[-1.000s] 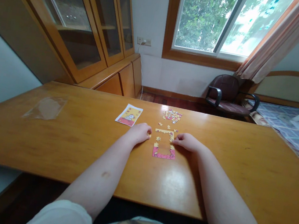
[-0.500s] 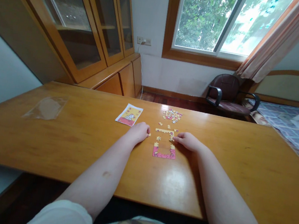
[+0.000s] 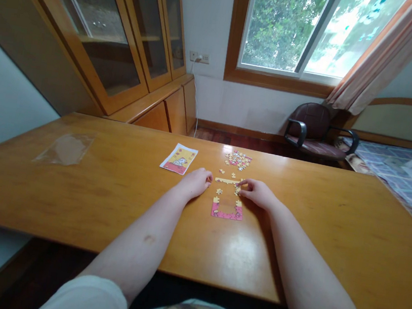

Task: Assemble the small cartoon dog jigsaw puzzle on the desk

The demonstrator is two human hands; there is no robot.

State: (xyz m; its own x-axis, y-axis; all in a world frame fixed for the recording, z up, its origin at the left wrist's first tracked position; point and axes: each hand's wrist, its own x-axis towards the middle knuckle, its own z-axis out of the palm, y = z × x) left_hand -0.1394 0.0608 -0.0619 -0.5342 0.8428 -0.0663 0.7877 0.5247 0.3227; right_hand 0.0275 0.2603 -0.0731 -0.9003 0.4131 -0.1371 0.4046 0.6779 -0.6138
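Observation:
A partly joined jigsaw puzzle lies on the table. Its pink lower border [image 3: 226,215] forms a U with yellow pieces on its upper ends, and a thin yellow top strip [image 3: 225,181] lies farther off. My left hand [image 3: 197,182] is closed just left of that strip. The small yellow puzzle piece seen in its fingertips a moment ago is now hidden. At the puzzle's right side is my right hand [image 3: 257,193], forefinger stretched to the strip's right end and thumb apart from it, touching the side pieces. A loose joined cluster [image 3: 219,191] lies inside the outline.
Beyond the puzzle is a heap of loose pieces [image 3: 238,159], with a few single pieces [image 3: 233,175] nearer. A picture card [image 3: 179,159] of the puzzle lies left of my left hand. Farther left is a clear plastic bag [image 3: 64,149]. The wooden table [image 3: 115,198] carries everything.
My left hand has moved slightly right and away from me, toward the top strip; its yellow piece no longer shows. My right forefinger has stretched out toward the strip's right end.

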